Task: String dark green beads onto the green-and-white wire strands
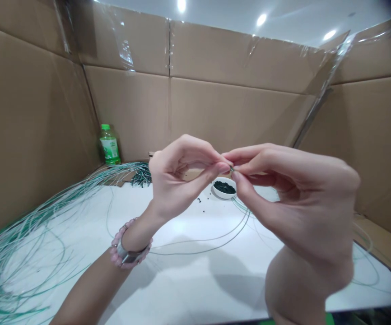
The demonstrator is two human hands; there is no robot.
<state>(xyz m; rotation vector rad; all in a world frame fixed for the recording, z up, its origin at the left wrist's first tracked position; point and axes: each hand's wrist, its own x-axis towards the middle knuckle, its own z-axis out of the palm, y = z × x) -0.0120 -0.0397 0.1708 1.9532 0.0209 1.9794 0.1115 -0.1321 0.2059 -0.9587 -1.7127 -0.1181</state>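
Observation:
My left hand and my right hand are raised above the table, fingertips meeting. Between the thumb and forefinger of each hand is a tiny green bead on what looks like a thin cord end, too small to show clearly. Just below the fingertips stands a small white bowl holding dark beads. A few loose dark beads lie on the table near it. A long thin grey-green cord curves across the table beneath my hands.
A large tangle of green-and-white cords spreads over the left of the white table, with a dark beaded bundle behind my left hand. A green-capped plastic bottle stands in the back corner. Cardboard walls surround the table.

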